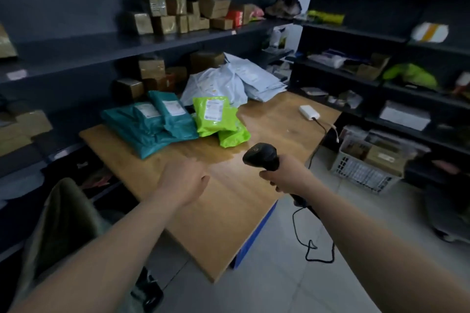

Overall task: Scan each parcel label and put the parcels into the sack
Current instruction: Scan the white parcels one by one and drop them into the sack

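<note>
On the wooden table [229, 211] lie teal parcels [152, 124], lime green parcels [218, 119] with white labels, and a heap of pale grey-white parcels [229, 81] behind them. My right hand [284, 173] grips a black barcode scanner [262, 156], its head aimed toward the green parcels; a black cable hangs from its handle. Over the table's near part hovers my left hand [183, 180], fingers loosely curled and holding nothing. An olive-grey sack [58, 223] stands at the table's left, below my left arm.
Dark shelves [127, 40] along the left and right walls carry brown cardboard boxes [178, 12] and bags. A white box with a cable [309, 112] sits at the table's far right edge. A white plastic basket [366, 170] stands on the tiled floor at right.
</note>
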